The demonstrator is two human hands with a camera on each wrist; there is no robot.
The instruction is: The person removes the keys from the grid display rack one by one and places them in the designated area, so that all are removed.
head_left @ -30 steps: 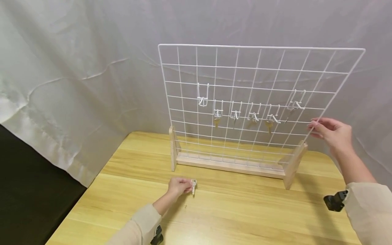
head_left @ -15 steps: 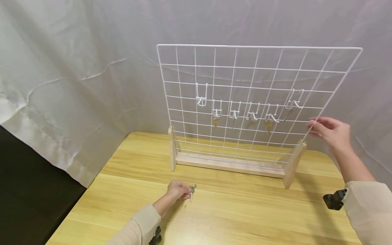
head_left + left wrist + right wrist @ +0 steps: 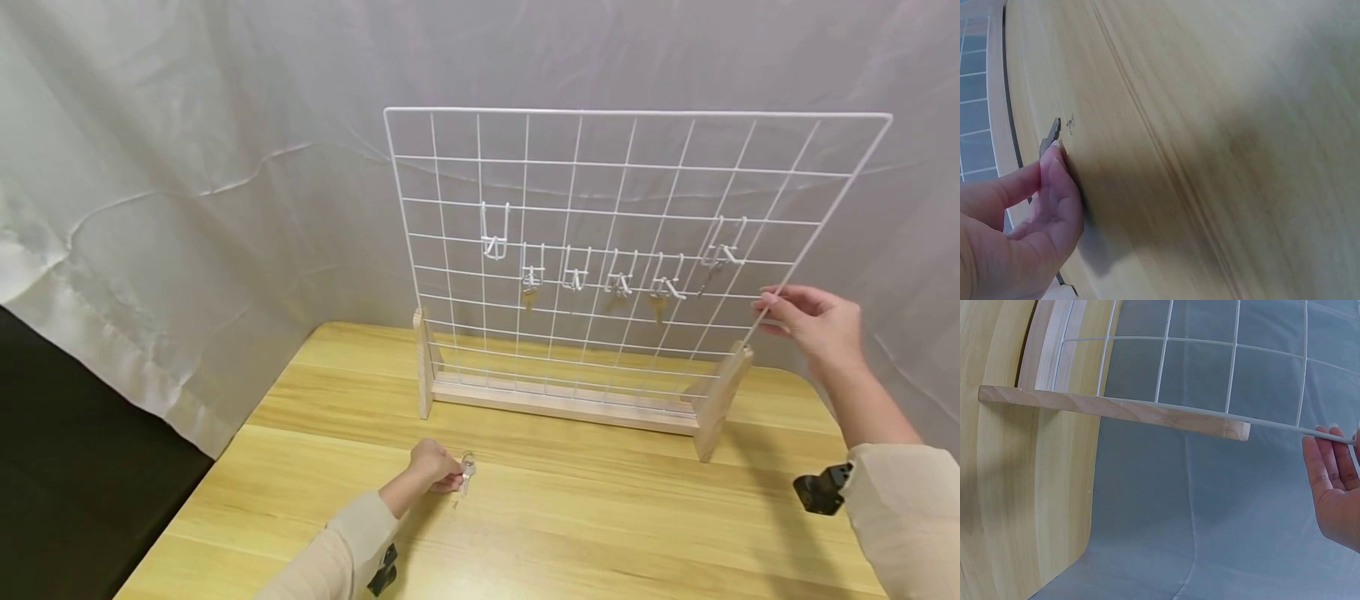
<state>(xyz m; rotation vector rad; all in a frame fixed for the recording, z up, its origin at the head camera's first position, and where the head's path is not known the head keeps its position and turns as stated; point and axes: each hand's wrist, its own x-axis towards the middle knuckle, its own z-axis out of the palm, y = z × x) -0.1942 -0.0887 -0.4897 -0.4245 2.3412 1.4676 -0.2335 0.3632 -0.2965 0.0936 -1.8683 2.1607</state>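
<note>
A silver key with a ring at its top is pinched between the thumb and fingers of my left hand, low over the wooden table in front of the rack. In the left wrist view the key pokes out past the fingertips, its ring mostly hidden. My right hand grips the right edge wire of the white grid rack, just above its wooden foot. The right wrist view shows the fingers of this hand at the wire.
White hooks hang on the grid, and several carry keys, such as a brass key. The leftmost hook bears no key. Wooden feet hold the rack on the table. Grey fabric surrounds the back and left.
The key in my left hand has turned and shifted slightly toward me and to the left, with its ring now upward. My right hand stays on the rack's edge.
</note>
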